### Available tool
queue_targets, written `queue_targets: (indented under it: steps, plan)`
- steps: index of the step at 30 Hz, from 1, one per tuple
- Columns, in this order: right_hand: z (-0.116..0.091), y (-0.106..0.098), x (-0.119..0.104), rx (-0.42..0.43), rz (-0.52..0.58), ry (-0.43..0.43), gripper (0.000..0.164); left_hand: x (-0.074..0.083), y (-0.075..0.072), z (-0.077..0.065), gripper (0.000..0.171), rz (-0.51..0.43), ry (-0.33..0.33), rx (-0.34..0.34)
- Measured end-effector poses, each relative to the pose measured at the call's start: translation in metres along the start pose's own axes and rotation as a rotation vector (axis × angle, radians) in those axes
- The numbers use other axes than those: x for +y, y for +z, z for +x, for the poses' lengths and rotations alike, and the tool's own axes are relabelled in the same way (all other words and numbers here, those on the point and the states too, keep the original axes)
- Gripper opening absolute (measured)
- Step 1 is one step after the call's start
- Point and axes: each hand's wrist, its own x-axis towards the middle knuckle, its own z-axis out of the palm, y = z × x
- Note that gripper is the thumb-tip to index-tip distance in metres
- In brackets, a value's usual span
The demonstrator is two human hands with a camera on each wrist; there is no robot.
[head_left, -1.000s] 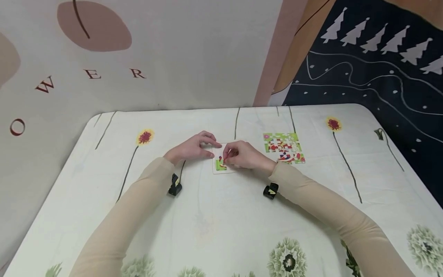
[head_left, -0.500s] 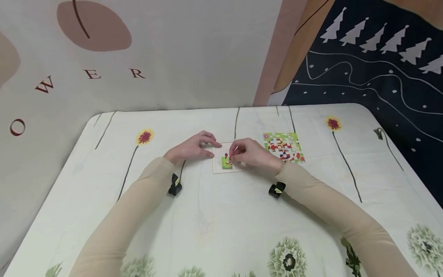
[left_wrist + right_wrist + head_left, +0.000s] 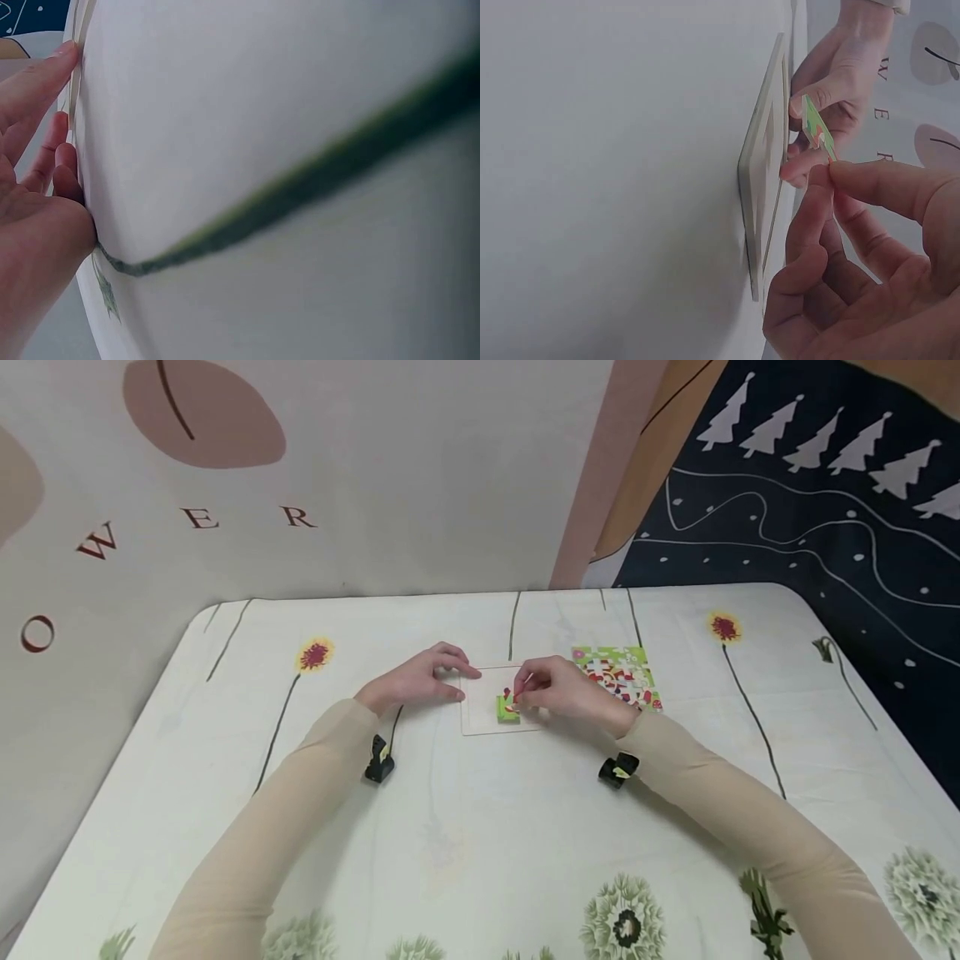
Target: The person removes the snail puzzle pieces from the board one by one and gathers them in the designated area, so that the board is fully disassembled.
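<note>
My right hand (image 3: 564,692) pinches a green jigsaw puzzle piece (image 3: 507,711) between thumb and fingertip. In the right wrist view the piece (image 3: 815,126) is held tilted, raised above a shallow white puzzle tray (image 3: 476,714). My left hand (image 3: 418,679) lies at the tray's left side, fingers extended and thumb apart. Its fingertips touch the tray's edge in the left wrist view. The right hand covers the tray's right part in the head view.
Right of the tray lies a partly joined puzzle (image 3: 615,658), green with red and white, with gaps in its middle; my right hand hides its lower left. A white flower-print cloth (image 3: 450,827) covers the table. A printed curtain (image 3: 450,485) hangs behind.
The right hand has moved to the right with the puzzle piece, from the tray's left part toward its middle. The left hand has stayed in place.
</note>
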Motion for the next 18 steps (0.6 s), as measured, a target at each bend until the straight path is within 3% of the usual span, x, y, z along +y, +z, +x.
queue_targets:
  steps: [18]
  plan:
    - [-0.015,-0.025,0.022,0.043,-0.051,0.036,0.007,-0.001,0.000,-0.001,0.037,-0.033,0.025,-0.022]
